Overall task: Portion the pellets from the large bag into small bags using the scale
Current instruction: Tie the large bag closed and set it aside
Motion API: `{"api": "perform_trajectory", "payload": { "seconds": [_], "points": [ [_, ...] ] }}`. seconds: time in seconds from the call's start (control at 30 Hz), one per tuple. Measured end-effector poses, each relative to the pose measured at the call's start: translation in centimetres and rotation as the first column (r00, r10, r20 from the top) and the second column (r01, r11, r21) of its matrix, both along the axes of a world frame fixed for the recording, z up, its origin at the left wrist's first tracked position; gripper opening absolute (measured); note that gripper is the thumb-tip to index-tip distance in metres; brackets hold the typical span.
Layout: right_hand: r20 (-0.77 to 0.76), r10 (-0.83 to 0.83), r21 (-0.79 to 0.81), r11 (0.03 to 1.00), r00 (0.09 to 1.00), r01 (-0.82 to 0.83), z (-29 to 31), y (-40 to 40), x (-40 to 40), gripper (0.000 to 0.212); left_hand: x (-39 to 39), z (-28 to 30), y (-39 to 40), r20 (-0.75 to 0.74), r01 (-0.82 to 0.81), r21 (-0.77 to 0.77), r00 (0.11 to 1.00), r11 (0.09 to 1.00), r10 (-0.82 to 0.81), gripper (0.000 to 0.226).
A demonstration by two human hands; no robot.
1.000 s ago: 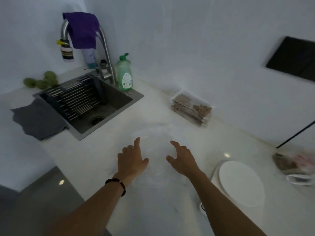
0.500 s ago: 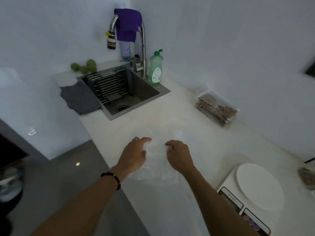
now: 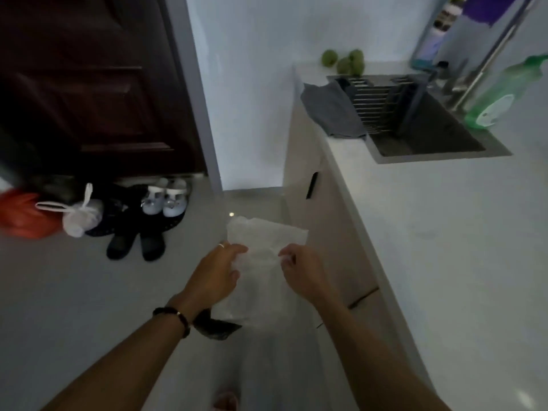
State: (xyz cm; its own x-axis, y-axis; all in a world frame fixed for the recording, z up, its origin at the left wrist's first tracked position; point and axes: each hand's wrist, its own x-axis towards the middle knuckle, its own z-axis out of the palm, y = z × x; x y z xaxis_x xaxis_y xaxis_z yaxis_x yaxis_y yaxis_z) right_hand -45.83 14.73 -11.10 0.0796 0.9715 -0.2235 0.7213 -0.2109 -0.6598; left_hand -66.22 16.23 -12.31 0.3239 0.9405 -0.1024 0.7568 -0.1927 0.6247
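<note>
Left hand (image 3: 218,269) and right hand (image 3: 299,269) pinch the small clear bag (image 3: 261,256) by its side edges; thin, limp, likely slippery.

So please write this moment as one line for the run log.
left hand: holds bag | right hand: holds bag | clear bag: above floor

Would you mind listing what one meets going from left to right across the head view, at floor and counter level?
Orange bag → white tied bag → black boots → left hand → clear small bag → right hand → grey cloth → sink → green soap bottle.
</note>
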Motion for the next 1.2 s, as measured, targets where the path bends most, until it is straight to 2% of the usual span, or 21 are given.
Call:
{"api": "perform_trajectory", "payload": {
  "seconds": [0.13, 0.23, 0.33, 0.47, 0.53, 0.57, 0.67, 0.73, 0.8, 0.9, 0.97, 1.03, 1.1, 1.2],
  "points": [
    [0.030, 0.084, -0.125, 0.989, 0.996, -0.080, -9.7, 1.9, -5.5, 0.023, -6.2, -9.5, 1.2, -0.061, -0.019, -0.096, 0.998, 0.995, 0.014, 0.038],
    [0.094, 0.060, -0.133, 0.990, 0.994, -0.047, -17.6, 3.0, -8.1, 0.021, -8.7, -16.9, 1.9, -0.126, -0.026, -0.117, 0.992, 0.993, 0.011, 0.025],
    [0.169, 0.061, -0.099, 0.994, 0.984, -0.045, -25.0, 4.3, -9.8, 0.018, -9.7, -23.9, 2.7, -0.095, -0.071, -0.093, 0.994, 0.993, 0.062, 0.019],
    [0.201, 0.131, -0.103, 0.988, 0.971, -0.112, -33.6, 6.3, -10.9, 0.019, -10.4, -32.2, 3.9, -0.150, -0.036, -0.001, 0.988, 0.999, 0.035, 0.016],
    [0.168, 0.188, -0.133, 0.977, 0.968, -0.166, -37.1, 7.0, -11.3, 0.026, -10.7, -35.6, 4.8, -0.224, -0.036, 0.031, 0.974, 0.999, 0.042, 0.016],
    [0.173, 0.217, -0.149, 0.970, 0.961, -0.192, -38.4, 7.1, -11.4, 0.036, -10.7, -37.3, 5.1, -0.286, -0.031, 0.010, 0.958, 0.999, 0.033, 0.023],
    [0.325, 0.302, -0.113, 0.953, 0.896, -0.281, -40.4, 6.5, -11.6, 0.050, -10.4, -40.5, 5.5, -0.412, 0.001, -0.125, 0.910, 0.992, -0.053, 0.065],
    [0.358, 0.406, -0.089, 0.911, 0.841, -0.402, -41.1, 5.4, -12.1, 0.050, -9.9, -41.5, 4.8, -0.410, 0.068, -0.139, 0.904, 0.988, -0.120, 0.064],
    [0.380, 0.507, -0.168, 0.860, 0.774, -0.481, -42.0, 4.8, -12.4, 0.048, -9.7, -43.0, 4.3, -0.440, 0.168, -0.134, 0.873, 0.977, -0.210, 0.064],
    [0.419, 0.584, -0.301, 0.812, 0.695, -0.501, -44.0, 5.2, -12.5, 0.049, -10.1, -44.6, 4.7, -0.472, 0.188, -0.259, 0.831, 0.947, -0.294, 0.061],
    [0.412, 0.623, -0.366, 0.782, 0.665, -0.505, -44.6, 5.6, -12.5, 0.052, -10.3, -44.9, 4.7, -0.488, 0.191, -0.264, 0.819, 0.946, -0.302, 0.054],
    [0.414, 0.624, -0.365, 0.781, 0.663, -0.508, -44.3, 5.7, -12.5, 0.054, -10.3, -44.2, 4.5, -0.501, 0.179, -0.285, 0.810, 0.942, -0.306, 0.056],
    [0.442, 0.573, -0.286, 0.819, 0.690, -0.497, -42.7, 5.5, -12.6, 0.054, -10.4, -42.3, 4.0, -0.515, 0.149, -0.285, 0.810, 0.947, -0.282, 0.060],
    [0.486, 0.473, -0.159, 0.874, 0.735, -0.458, -38.2, 4.7, -12.4, 0.060, -10.3, -38.3, 3.1, -0.515, 0.151, -0.185, 0.827, 0.971, -0.227, 0.061]
  ]
}}
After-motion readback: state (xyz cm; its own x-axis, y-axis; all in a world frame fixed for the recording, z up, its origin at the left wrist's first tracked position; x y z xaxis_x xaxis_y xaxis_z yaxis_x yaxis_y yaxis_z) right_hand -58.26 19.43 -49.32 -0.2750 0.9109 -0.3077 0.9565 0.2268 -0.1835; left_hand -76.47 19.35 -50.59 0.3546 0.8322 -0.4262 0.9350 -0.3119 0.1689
